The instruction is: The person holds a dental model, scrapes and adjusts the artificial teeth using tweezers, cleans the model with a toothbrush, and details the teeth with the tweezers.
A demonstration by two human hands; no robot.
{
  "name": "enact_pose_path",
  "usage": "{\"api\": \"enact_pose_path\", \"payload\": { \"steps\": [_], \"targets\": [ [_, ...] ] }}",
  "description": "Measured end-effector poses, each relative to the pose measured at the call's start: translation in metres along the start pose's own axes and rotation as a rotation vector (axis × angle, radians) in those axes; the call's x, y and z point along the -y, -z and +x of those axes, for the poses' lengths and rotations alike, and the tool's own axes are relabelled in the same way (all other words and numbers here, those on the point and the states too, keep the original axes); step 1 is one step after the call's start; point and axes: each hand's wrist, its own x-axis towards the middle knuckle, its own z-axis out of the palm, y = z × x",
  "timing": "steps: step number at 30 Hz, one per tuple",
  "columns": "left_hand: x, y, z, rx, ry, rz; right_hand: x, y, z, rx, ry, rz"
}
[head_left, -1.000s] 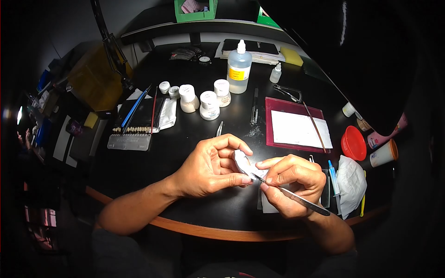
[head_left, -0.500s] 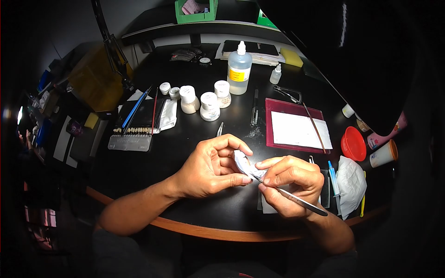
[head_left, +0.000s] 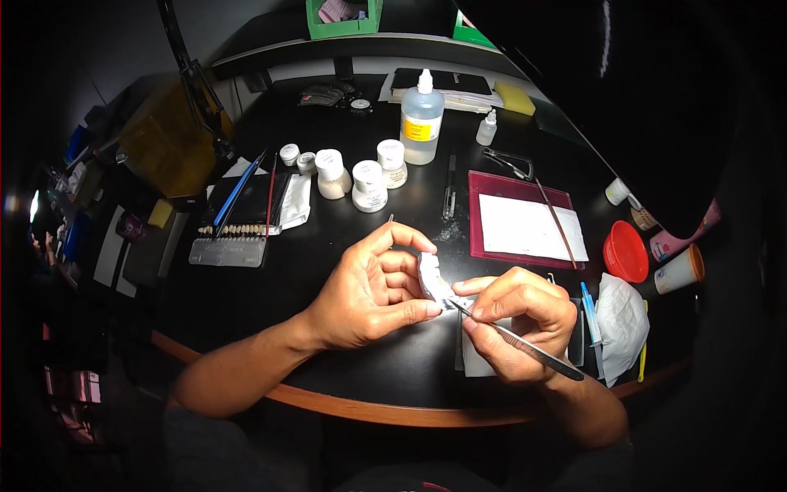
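Right hand [head_left: 520, 328]: fingers pinched shut on metal instrument [head_left: 525, 348], tip just beside left thumb tip. Left hand [head_left: 369, 291]: fingers curled closed round white dental cast [head_left: 430, 279], held between both hands. Beyond fingertips: red tray [head_left: 516, 190], white jars [head_left: 369, 187], clear bottle [head_left: 422, 119].

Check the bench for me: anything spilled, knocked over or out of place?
A pale powdery smear lies on the black table beside the red tray, like spilled residue. The jars and the bottle stand upright; nothing else stands out.
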Motion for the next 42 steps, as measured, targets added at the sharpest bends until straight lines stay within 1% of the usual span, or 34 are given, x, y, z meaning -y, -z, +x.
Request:
{"api": "enact_pose_path", "payload": {
  "steps": [2, 5, 8, 11, 24, 30, 32, 35, 38, 42],
  "targets": [
    [0.0025, 0.0019, 0.0014, 0.016, -0.017, 0.022, 0.0008, 0.0003, 0.0000, -0.003, -0.007, -0.001],
    [0.0017, 0.0020, 0.0017, 0.026, -0.022, 0.041, 0.0044, -0.0040, -0.0005, -0.061, -0.081, -0.006],
    [0.0047, 0.0045, 0.0013, 0.058, -0.032, 0.044, 0.0049, -0.0040, -0.0021, -0.049, -0.122, 0.001],
    [0.0054, 0.0056, 0.0009, 0.074, -0.042, 0.040, 0.0021, -0.0039, -0.0027, -0.047, -0.096, -0.008],
    [0.0080, 0.0080, 0.0011, 0.106, -0.074, 0.056, 0.0023, -0.0027, -0.0021, -0.014, -0.105, -0.023],
    [0.0044, 0.0048, 0.0010, 0.075, -0.066, 0.090, 0.0003, -0.0018, -0.0023, -0.013, -0.078, -0.019],
    [0.0059, 0.0045, 0.0015, 0.075, -0.062, 0.054, 0.0010, -0.0017, -0.0025, -0.020, -0.089, -0.010],
    [0.0080, 0.0043, 0.0019, 0.074, -0.059, 0.025, 0.0016, 0.0018, -0.0012, 0.036, -0.057, -0.034],
    [0.0086, 0.0047, 0.0023, 0.072, -0.070, 0.035, 0.0026, -0.0025, -0.0022, -0.035, -0.094, -0.008],
    [0.0081, 0.0036, 0.0019, 0.065, -0.064, 0.033, 0.0022, -0.0010, -0.0029, -0.031, -0.091, -0.004]
  ]
}}
